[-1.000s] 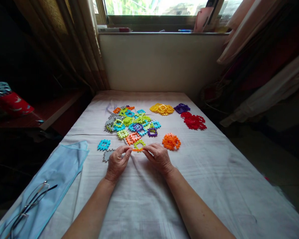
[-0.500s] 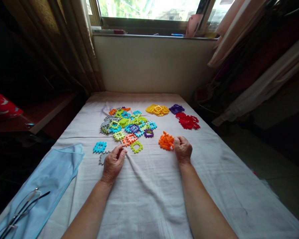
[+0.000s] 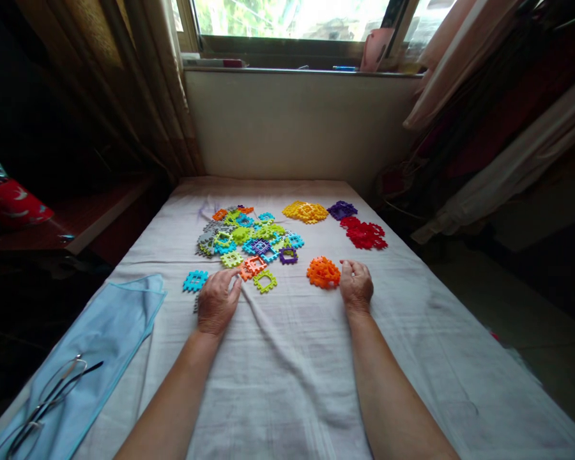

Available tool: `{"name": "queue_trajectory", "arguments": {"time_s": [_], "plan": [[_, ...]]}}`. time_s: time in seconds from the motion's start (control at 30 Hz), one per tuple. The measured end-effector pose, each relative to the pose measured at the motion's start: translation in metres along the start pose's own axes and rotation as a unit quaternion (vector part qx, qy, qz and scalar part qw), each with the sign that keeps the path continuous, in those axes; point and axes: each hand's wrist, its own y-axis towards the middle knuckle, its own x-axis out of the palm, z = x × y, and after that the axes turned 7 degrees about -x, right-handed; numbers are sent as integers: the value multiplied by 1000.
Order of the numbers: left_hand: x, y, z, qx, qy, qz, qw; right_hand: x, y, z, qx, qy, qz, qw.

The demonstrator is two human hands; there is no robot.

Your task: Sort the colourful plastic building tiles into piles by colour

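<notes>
My left hand (image 3: 218, 300) is at the near edge of a mixed heap of toothed plastic pieces (image 3: 242, 235), its fingertips at an orange piece (image 3: 255, 265). Its thumb stands apart from the fingers. A lime square frame (image 3: 265, 282) lies just right of it, a blue piece (image 3: 195, 281) to its left, and a grey piece (image 3: 196, 303) is partly hidden beneath it. My right hand (image 3: 356, 281) rests curled beside an orange pile (image 3: 322, 273); what its fingers hold, if anything, is hidden.
Yellow (image 3: 305, 211), purple (image 3: 342, 209) and red (image 3: 363, 233) piles lie farther back on the white sheet (image 3: 287, 358). Folded eyeglasses (image 3: 52, 399) rest on a blue cloth (image 3: 119, 313) at the left. A windowsill (image 3: 297, 71) is beyond.
My left hand has reached slightly forward over the grey piece, its fingers now at the orange piece. The upright orange piece beside my right hand now lies flat on the orange pile.
</notes>
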Motion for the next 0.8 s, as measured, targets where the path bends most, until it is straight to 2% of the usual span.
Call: {"name": "queue_trajectory", "arguments": {"time_s": [0.23, 0.4, 0.6, 0.8], "plan": [[12, 5, 6, -9, 125, -52, 991, 1, -2, -8, -53, 12, 27, 998], [11, 9, 9, -9, 158, -55, 986, 2, -4, -15, -89, 6, 23, 996], [9, 10, 14, -47, 199, -64, 977, 5, -5, -17, -121, 25, 23, 992], [6, 22, 16, -56, 193, -84, 976, 9, -7, -19, -144, 37, 34, 988]]}}
